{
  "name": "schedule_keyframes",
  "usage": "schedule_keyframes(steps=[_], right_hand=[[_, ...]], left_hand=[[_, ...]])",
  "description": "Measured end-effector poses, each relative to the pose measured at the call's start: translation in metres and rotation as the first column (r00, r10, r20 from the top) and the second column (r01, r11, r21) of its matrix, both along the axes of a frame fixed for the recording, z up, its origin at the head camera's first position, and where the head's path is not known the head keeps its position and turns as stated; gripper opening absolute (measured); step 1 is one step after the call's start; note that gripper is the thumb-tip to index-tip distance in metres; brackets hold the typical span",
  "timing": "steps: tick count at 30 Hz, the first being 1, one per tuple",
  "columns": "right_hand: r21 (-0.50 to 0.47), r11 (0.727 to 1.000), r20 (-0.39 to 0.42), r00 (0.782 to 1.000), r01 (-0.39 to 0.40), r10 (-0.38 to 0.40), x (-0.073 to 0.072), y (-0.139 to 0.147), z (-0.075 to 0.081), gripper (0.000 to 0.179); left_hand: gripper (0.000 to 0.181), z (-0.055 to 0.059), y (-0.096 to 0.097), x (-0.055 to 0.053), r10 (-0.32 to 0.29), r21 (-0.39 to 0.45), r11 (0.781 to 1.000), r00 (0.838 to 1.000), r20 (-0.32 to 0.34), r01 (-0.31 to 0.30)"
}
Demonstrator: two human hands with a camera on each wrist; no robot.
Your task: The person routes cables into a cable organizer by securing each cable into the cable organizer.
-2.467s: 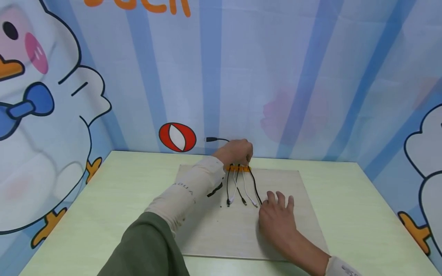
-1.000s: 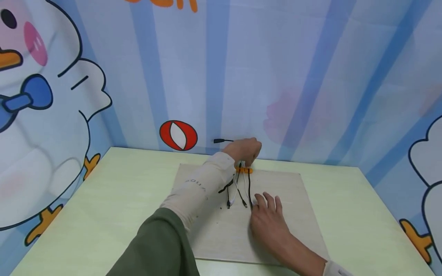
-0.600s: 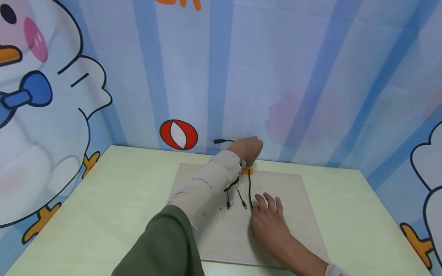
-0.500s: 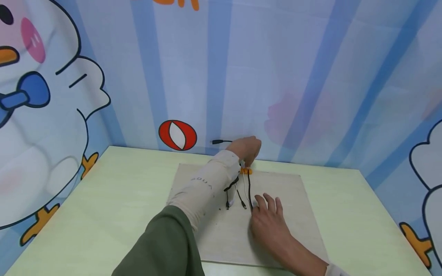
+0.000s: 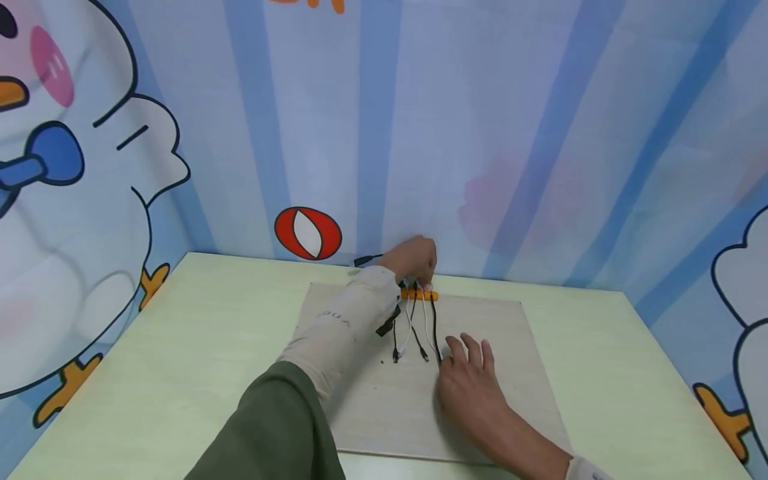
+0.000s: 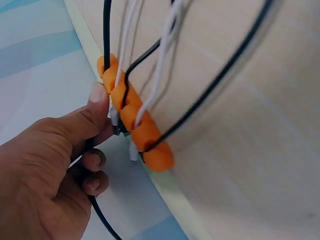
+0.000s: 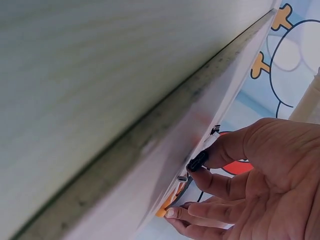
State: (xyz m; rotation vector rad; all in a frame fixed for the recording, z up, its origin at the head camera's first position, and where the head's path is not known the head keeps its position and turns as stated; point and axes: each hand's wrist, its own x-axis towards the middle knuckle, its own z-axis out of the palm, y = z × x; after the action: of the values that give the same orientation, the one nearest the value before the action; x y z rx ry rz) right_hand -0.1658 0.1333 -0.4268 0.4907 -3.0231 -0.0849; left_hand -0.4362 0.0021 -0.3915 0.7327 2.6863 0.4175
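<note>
An orange cable clip [image 5: 418,294] with several slots sits at the board's far edge, cables lying in it. My left hand [image 5: 414,259] reaches behind it; in the left wrist view the thumb [image 6: 96,95] lies against the clip's end, near the slot with the thick black cable [image 6: 106,35]. A black cable runs through that hand's curled fingers, and a black plug [image 5: 363,261] sticks out left of it. My right hand [image 5: 471,390], nearer on the board, pinches the near end of the thick black cable; its plug [image 7: 198,161] shows between thumb and forefinger in the right wrist view.
A pale board [image 5: 384,413] lies on the light table [image 5: 198,320]. Black and white cables [image 5: 427,327] run from the clip toward the board's middle. A dark strap [image 5: 389,322] hangs beside the left sleeve. Behind the table stands a printed blue backdrop [image 5: 318,133].
The right hand has shifted slightly left, and the slanting thick black cable now runs straighter from the clip's right end. The left hand moved right, then back left; the plug beside it dropped lower.
</note>
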Motion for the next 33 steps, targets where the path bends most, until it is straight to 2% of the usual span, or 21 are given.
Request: schedule_keyframes(steps=[6, 9, 11, 14, 17, 19, 24, 26, 33], right_hand=[[-0.011, 1.000, -0.055, 0.998, -0.008, 0.008, 0.000, 0.001, -0.003, 0.023], [-0.013, 1.000, -0.077, 0.997, -0.010, 0.008, -0.001, 0.000, -0.002, 0.024], [-0.016, 1.000, -0.068, 0.998, -0.003, 0.002, -0.001, -0.002, -0.002, 0.026], [-0.026, 1.000, -0.041, 0.999, 0.010, -0.011, -0.002, -0.005, 0.000, 0.028], [-0.034, 0.999, -0.013, 1.000, 0.023, -0.023, -0.003, -0.008, 0.001, 0.030], [-0.033, 0.999, -0.003, 0.999, 0.032, -0.032, -0.003, -0.010, 0.001, 0.032], [-0.026, 0.999, 0.004, 0.999, 0.038, -0.038, -0.002, -0.014, 0.000, 0.032], [-0.022, 0.999, 0.010, 0.999, 0.038, -0.038, -0.002, -0.016, 0.000, 0.032], [-0.026, 0.999, 0.007, 1.000, 0.030, -0.030, 0.001, -0.019, 0.001, 0.034]], left_hand=[[0.016, -0.004, -0.013, 0.014, -0.018, 0.077, 0.997, 0.999, -0.046, 0.021], [0.014, -0.011, -0.019, 0.015, -0.034, 0.092, 0.995, 0.993, -0.112, 0.045], [0.017, -0.012, -0.025, 0.020, -0.069, 0.090, 0.992, 0.984, -0.166, 0.085], [0.023, -0.015, -0.033, 0.025, -0.086, 0.078, 0.991, 0.971, -0.223, 0.105], [0.029, -0.014, -0.042, 0.030, -0.061, 0.063, 0.995, 0.969, -0.240, 0.078], [0.028, -0.020, -0.050, 0.026, -0.043, 0.059, 0.997, 0.968, -0.247, 0.059], [0.031, -0.026, -0.064, 0.029, -0.009, 0.040, 0.999, 0.963, -0.268, 0.020], [0.031, -0.023, -0.067, 0.036, -0.003, 0.027, 1.000, 0.962, -0.271, 0.011], [0.027, -0.031, -0.069, 0.040, -0.053, -0.076, 0.997, 0.942, -0.330, 0.030]])
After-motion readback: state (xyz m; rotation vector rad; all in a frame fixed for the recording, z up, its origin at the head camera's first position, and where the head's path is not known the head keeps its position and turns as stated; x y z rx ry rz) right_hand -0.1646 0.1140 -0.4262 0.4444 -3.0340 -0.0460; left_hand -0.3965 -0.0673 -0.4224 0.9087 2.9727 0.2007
